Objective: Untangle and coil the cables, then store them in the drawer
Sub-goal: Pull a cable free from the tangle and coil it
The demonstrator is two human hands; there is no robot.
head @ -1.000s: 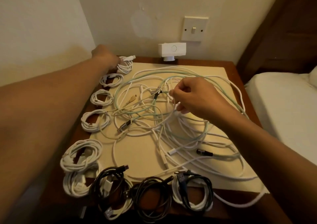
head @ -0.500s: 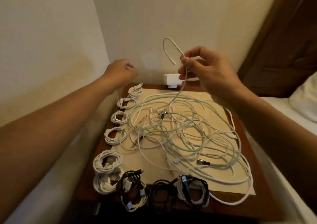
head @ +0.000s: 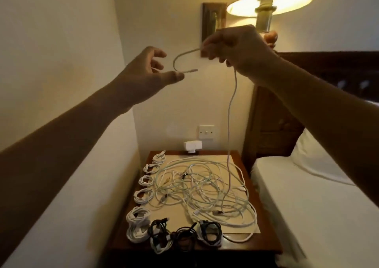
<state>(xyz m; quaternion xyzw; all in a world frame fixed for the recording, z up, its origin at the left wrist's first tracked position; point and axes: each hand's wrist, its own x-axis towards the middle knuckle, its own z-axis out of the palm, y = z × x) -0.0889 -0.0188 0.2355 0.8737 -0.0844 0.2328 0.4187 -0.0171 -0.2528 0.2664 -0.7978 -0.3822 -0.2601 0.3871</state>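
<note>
Right hand [head: 235, 50], held high, pinches a thin white round cable [head: 231, 107]. The cable's short end hooks over to a slim plug just beside the thumb of the left hand [head: 147, 74], whose fingers are spread and hold nothing. The long run drops into a tangled heap of white and pale-green cords [head: 205, 187] on the dark wooden bedside table [head: 266, 245]. Its course within the heap cannot be made out.

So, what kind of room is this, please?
Most likely a bedroom, perhaps in a hotel: a bed with white sheets stands beside a wooden nightstand, and a lit wall lamp hangs above.
</note>
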